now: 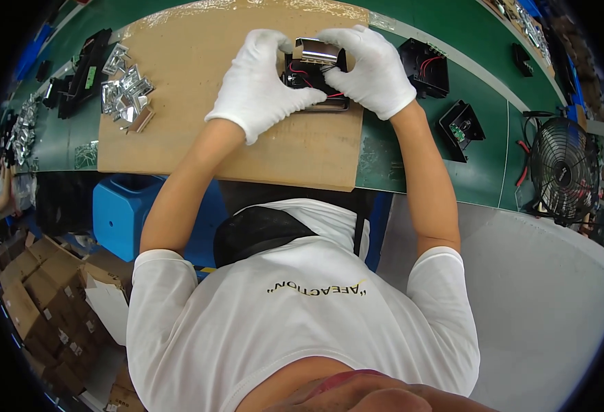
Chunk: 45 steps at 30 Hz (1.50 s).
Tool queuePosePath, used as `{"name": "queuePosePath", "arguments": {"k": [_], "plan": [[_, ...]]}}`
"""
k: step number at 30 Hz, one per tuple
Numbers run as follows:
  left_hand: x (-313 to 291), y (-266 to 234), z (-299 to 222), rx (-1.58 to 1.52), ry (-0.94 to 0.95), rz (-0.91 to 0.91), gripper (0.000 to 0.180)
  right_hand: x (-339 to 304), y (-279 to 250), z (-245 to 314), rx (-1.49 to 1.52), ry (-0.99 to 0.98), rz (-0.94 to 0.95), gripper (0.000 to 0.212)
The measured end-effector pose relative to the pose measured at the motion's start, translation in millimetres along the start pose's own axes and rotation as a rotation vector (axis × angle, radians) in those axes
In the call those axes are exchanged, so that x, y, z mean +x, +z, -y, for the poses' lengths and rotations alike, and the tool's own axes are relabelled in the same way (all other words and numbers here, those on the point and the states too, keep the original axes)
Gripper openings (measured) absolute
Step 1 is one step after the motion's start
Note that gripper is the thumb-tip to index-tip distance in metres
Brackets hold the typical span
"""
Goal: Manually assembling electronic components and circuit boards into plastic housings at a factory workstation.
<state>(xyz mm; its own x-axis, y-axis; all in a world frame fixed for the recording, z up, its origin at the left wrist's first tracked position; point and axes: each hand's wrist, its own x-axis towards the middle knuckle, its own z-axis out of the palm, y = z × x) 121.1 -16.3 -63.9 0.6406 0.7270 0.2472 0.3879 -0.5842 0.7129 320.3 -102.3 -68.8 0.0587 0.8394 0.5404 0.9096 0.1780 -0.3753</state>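
Observation:
A black open box-like housing (337,105) lies on the cardboard sheet, with red wires (298,69) inside it. A shiny curved metal plate (317,51) stands tilted at its far end. My left hand (257,79), in a white glove, curls around the housing's left side, its thumb over the near part and its fingertips beside the plate. My right hand (373,69), also gloved, is closed around the plate's right end. Its upper fingers touch the plate's top edge and its thumb reaches into the housing. The fingertips are partly hidden.
Shiny metal plates (127,93) lie piled at the left of the cardboard sheet (178,82). Black housings (424,67) sit on the green table at right, near a black fan (563,168). A blue stool (120,213) stands below the table edge; cardboard boxes (51,295) are stacked lower left.

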Motion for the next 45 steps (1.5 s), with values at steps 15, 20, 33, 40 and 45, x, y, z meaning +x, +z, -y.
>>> {"name": "queuePosePath", "arguments": {"k": [15, 20, 33, 40, 45], "plan": [[-15, 7, 9, -0.062, -0.094, 0.049, 0.09, 8, -5, 9, 0.213, -0.058, 0.063, 0.051], [-15, 7, 9, -0.091, -0.132, 0.078, 0.086, 8, 15, -12, 0.356, -0.014, 0.022, 0.04], [-15, -3, 3, -0.071, -0.144, 0.098, 0.077, 26, -18, 19, 0.115, -0.033, 0.239, 0.048], [-14, 2, 6, -0.03, -0.116, 0.091, 0.077, 23, 1, -13, 0.277, -0.061, 0.191, 0.046], [-13, 0, 5, -0.064, -0.117, 0.106, 0.077, 24, 2, -17, 0.402, 0.011, 0.255, 0.046]]}}
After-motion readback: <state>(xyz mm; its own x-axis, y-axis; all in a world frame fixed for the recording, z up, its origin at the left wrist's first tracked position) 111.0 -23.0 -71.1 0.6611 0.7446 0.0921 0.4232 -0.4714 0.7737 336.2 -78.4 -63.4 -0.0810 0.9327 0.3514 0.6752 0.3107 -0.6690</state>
